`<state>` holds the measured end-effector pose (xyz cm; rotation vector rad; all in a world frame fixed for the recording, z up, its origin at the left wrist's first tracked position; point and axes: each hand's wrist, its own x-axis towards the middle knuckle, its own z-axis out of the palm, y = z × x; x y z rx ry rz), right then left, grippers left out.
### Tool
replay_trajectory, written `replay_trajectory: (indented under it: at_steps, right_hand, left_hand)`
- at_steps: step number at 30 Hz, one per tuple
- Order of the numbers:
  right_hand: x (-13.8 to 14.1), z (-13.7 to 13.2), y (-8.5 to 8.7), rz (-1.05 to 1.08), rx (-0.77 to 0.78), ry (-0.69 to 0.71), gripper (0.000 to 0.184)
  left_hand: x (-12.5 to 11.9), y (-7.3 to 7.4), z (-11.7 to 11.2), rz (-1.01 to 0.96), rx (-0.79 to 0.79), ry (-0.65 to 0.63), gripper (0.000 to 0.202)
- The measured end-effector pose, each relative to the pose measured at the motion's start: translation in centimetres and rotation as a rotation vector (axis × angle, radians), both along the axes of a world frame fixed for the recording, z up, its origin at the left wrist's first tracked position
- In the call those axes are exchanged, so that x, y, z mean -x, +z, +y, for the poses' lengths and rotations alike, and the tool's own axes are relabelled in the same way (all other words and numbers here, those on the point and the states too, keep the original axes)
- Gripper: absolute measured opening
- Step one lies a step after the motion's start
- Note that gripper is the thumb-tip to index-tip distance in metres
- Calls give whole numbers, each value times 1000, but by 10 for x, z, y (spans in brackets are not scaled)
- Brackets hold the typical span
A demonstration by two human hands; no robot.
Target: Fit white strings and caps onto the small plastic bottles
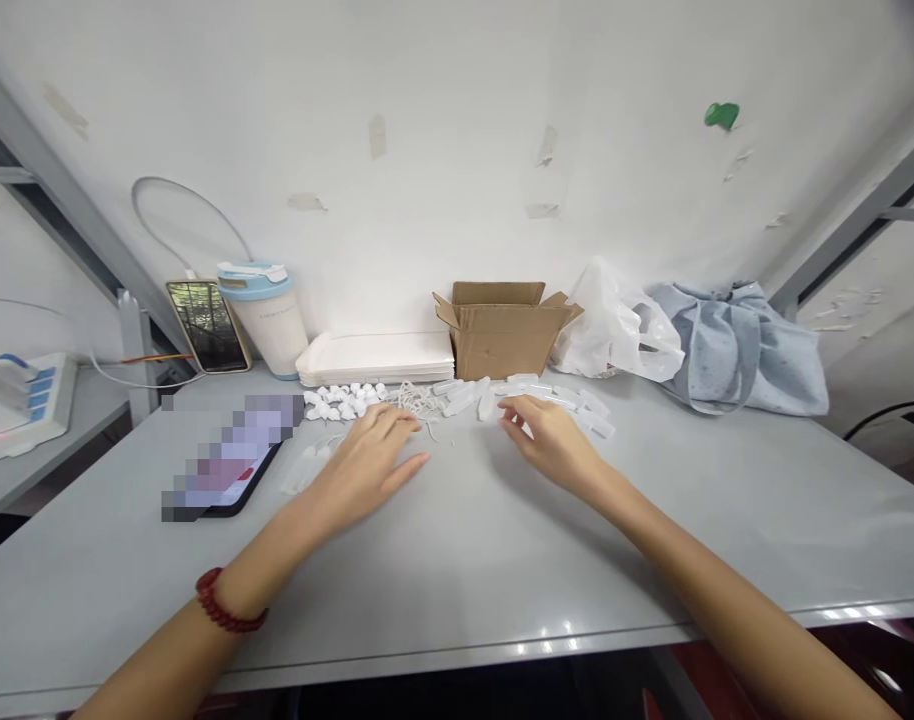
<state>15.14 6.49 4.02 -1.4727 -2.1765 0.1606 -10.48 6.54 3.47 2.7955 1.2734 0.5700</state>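
Observation:
My left hand (367, 460) lies on the grey table (457, 560), fingers stretched forward toward a tangle of thin white strings (419, 400); it holds nothing that I can see. My right hand (551, 435) reaches to a row of clear plastic tubes (569, 400), fingers spread and fingertips at the tubes. A pile of small white caps (344, 400) sits left of the strings. A few more clear tubes (303, 468) lie just left of my left hand. A red bead bracelet (224, 605) is on my left wrist.
A phone (232, 465) lies flat at the left. Against the wall stand another phone (208, 325), a white cup with a blue lid (266, 315), stacked white trays (378, 358), an open cardboard box (502, 325), a white plastic bag (618, 325) and a blue cloth bag (734, 350).

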Motion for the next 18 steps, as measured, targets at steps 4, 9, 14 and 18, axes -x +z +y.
replay_trajectory:
  at_steps: [4,9,14,18]
  right_hand:
    - [-8,2,9,-56,14,-88,19]
    - [-7,2,11,-269,53,-179,20]
    - [-8,5,8,-451,100,-227,22]
    - [-7,2,11,-525,167,-171,16]
  left_hand:
    - [-19,-15,-5,148,-210,9,37]
    - [-35,-24,-10,266,-278,106,51]
    - [-37,-28,-10,297,-279,108,57]
    - [-35,-28,-7,275,-258,81,64]
